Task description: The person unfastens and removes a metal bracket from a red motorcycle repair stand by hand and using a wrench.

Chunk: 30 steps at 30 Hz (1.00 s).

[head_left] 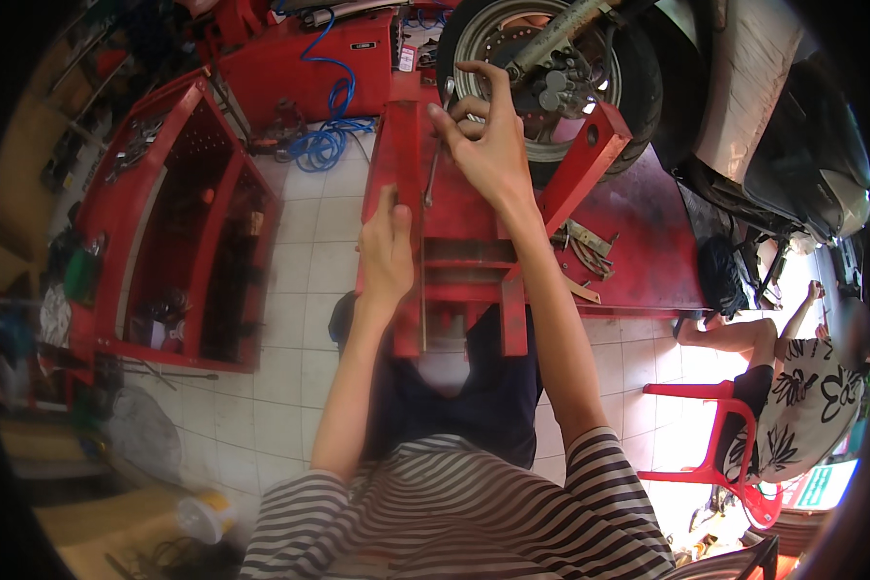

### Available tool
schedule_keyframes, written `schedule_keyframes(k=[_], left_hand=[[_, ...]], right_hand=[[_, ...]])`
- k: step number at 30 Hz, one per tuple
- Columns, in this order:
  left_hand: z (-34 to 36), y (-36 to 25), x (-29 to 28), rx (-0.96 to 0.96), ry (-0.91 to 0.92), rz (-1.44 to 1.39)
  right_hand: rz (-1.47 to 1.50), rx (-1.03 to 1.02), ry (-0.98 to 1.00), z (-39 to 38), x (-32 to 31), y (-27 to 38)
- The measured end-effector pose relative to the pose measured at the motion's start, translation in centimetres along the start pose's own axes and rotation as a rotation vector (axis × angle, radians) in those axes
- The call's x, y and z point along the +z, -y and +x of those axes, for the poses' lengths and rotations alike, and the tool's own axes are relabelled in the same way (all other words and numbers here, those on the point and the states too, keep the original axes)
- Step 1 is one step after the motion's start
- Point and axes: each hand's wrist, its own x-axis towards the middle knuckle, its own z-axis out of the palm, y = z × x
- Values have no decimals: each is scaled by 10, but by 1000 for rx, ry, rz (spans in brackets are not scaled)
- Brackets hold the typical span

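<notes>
Reaching forward, my right hand (pixel 491 145) has its thumb across a slim metal wrench (pixel 430 176) near the upper end. Its index finger is raised and the other fingers curl in beside the tool. The wrench points down along a red metal frame (pixel 408 324). My left hand (pixel 387 256) lies against the left beam of this frame, closer to my body. Its thumb and one finger point forward, the rest are hidden, and it looks slightly blurred. A motorcycle wheel (pixel 541 145) with a brake disc and caliper stands just beyond my right hand.
The frame rises from a red platform (pixel 638 242) carrying some metal parts (pixel 590 251). A red tool cabinet (pixel 198 222) stands at left, with a coiled blue hose (pixel 319 145) behind it. The scooter body (pixel 744 87) fills the far right. A seated person (pixel 807 387) uses a red chair (pixel 715 435).
</notes>
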Motion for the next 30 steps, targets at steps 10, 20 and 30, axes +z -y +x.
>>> schedule_keyframes(k=[10, 20, 30], left_hand=[[0, 13, 4, -8, 17, -22], [-2, 23, 3, -23, 9, 36], [-2, 19, 3, -30, 4, 28]], right_hand=[[23, 216, 136, 15, -6, -16], [210, 394, 204, 15, -1, -60], [138, 269, 100, -2, 21, -115]])
